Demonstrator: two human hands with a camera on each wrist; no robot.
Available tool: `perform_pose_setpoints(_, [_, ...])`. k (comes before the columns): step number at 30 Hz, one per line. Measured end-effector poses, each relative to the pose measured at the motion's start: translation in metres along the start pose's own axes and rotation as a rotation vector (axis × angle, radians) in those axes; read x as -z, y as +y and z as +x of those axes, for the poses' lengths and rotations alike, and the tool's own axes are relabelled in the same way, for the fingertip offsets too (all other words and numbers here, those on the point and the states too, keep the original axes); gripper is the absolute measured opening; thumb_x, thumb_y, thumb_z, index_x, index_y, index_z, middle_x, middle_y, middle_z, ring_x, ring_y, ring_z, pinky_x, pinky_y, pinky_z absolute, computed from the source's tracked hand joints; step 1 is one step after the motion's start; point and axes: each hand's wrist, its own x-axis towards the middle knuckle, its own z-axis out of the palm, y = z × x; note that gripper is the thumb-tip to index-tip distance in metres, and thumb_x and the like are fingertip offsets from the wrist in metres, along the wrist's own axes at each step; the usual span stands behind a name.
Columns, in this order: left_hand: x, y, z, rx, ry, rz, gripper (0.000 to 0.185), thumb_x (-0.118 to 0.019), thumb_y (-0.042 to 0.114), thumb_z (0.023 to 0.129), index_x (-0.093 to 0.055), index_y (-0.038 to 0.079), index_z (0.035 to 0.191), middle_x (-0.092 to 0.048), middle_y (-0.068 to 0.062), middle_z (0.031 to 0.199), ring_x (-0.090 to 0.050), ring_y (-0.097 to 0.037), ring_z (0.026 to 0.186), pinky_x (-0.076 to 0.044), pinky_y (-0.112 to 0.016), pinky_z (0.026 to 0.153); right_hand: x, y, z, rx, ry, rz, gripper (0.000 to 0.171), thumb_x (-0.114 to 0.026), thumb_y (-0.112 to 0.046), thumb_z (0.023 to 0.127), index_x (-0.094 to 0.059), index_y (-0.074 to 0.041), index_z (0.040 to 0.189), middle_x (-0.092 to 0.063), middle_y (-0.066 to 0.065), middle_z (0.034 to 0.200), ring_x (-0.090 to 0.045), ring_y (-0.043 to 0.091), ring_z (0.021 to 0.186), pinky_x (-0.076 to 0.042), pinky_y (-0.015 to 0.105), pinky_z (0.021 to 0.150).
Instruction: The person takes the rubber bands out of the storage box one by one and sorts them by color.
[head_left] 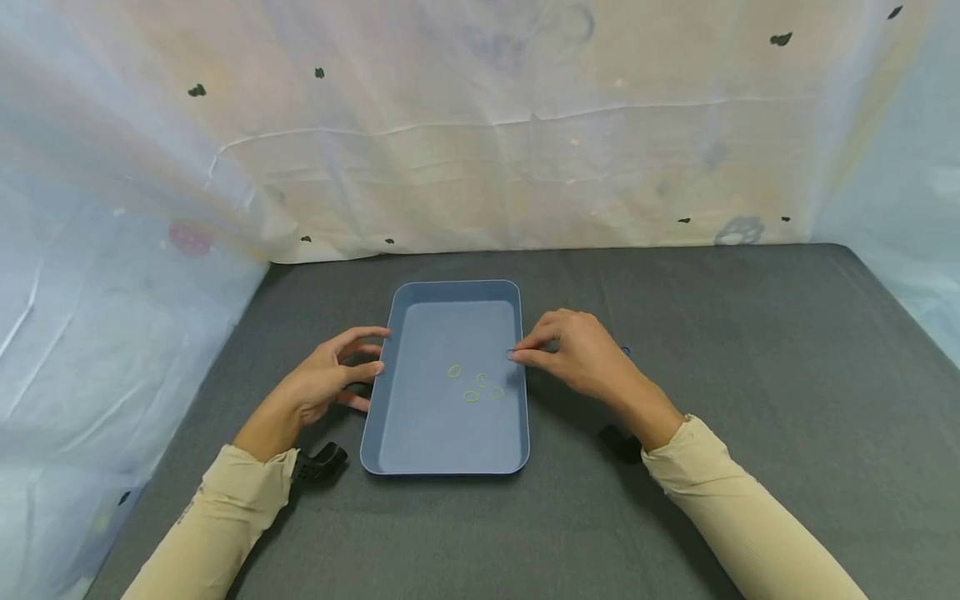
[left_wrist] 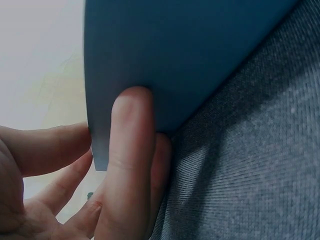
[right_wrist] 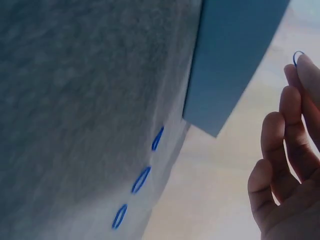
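Grey cloth covers the tabletop [head_left: 750,375], with pale sheeting hung behind and to both sides. My right hand [head_left: 581,354] has its grip pressed together at thumb and forefinger, pinching a small blue band [right_wrist: 298,56] just at the right rim of the tray [head_left: 450,462], so the band hangs over the edge where it can go straight in. The other fingers [right_wrist: 272,145] of that hand are loosely curled and hold nothing.

My left hand [head_left: 330,379] sits at the tray's left rim: fingertips rest against the outer wall, the rest spread and relaxed, not curled round anything. I judge it is there to steady the tray so it does not slide on the cloth.

Inside the tray, right of centre and toward the near half, lie four yellow-green bands [head_left: 475,385], close together but mostly apart from each other. Right of the tray, three more blue bands [right_wrist: 141,179] lie in a row on the cloth near my right hand; in the head view they are mostly hidden behind it.

Near each wrist a black mount [head_left: 318,464] pokes out from my beige sleeve [head_left: 225,517].
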Motion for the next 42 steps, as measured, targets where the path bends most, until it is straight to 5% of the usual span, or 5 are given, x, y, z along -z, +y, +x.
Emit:
perform_pose_setpoints(11, [0.000,-0.002,0.000,0.005,-0.005,0.009,0.061,-0.062,0.017,0.100,-0.035,0.020,0.154,-0.031,-0.021,0.155,-0.048,-0.042,0.125,-0.063,-0.045,0.074,0.012,0.012,-0.022,-0.045,-0.010,-0.032,0.010,-0.078,-0.028,0.087,-0.082,-0.023,0.095,-0.071,-0.009,0.088,-0.061,0.009,0.083,-0.048,0.029,0.073])
perform_pose_setpoints(42, [-0.001,-0.005,-0.001,-0.009,-0.007,0.002,0.058,-0.059,0.014,0.101,-0.035,0.016,0.153,-0.032,-0.022,0.154,-0.050,-0.040,0.119,-0.062,-0.047,0.072,0.046,0.047,-0.034,-0.192,-0.033,-0.090,0.008,-0.077,-0.029,0.088,-0.081,-0.025,0.094,-0.072,-0.007,0.090,-0.060,0.013,0.079,-0.046,0.028,0.067])
